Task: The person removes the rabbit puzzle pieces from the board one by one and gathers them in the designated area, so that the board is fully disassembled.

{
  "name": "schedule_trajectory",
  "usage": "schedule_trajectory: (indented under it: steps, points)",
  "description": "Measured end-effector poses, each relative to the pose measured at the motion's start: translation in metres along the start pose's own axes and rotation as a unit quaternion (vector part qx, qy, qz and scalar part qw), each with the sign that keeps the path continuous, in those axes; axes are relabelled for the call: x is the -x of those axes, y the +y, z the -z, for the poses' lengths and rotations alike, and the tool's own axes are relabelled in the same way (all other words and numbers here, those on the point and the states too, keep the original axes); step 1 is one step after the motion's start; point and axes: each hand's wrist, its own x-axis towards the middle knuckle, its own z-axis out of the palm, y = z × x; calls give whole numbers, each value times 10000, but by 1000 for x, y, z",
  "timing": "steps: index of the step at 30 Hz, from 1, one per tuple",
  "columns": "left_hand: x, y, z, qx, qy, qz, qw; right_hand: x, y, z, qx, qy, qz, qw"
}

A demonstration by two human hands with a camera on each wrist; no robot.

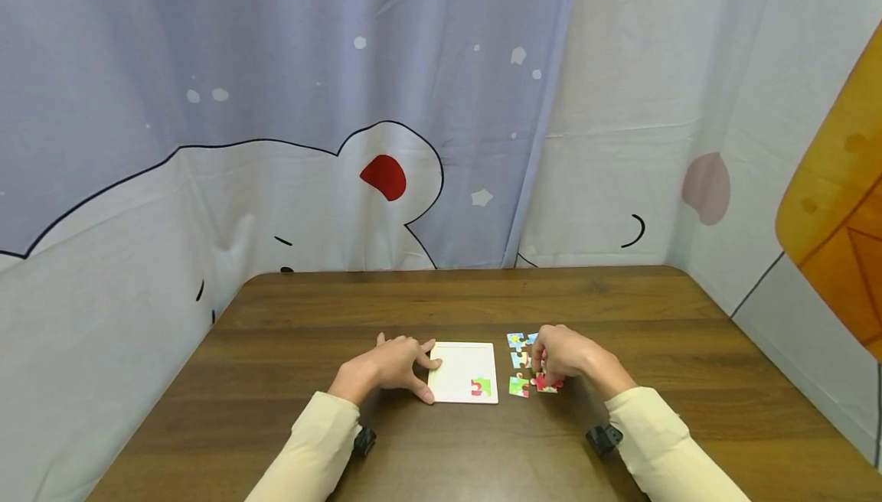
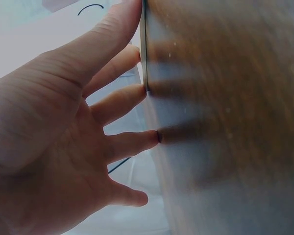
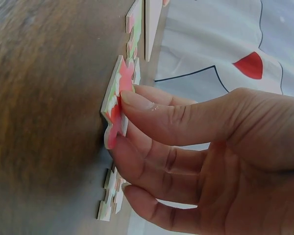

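A white puzzle board [image 1: 451, 372] lies on the wooden table, with one red and green jigsaw piece [image 1: 481, 387] in its near right corner. My left hand [image 1: 396, 368] rests spread at the board's left side, thumb and fingertips touching its edge and border. Right of the board, my right hand [image 1: 566, 353] pinches a red and pink jigsaw piece [image 3: 113, 113] between thumb and fingers. In the right wrist view this piece is tilted over other pieces. More loose jigsaw pieces [image 1: 519, 386] lie beside and partly under the right hand, which hides some of them.
The brown wooden table [image 1: 441, 456] extends around the board and pieces. Behind it and along the sides hangs a printed curtain [image 1: 276, 89]. A small black camera [image 1: 604, 439] sits on the right wrist, and another [image 1: 364, 441] on the left.
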Motion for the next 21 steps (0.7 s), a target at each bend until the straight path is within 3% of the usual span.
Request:
schedule_trajectory:
  steps: [13,21]
  points:
    - [-1,-1,-1,35,18,-36,10000,0,1,1,97,4,-61,9999]
    - [-1,0,-1,37,17,-35,10000,3,4,15,-679,100,182,9975]
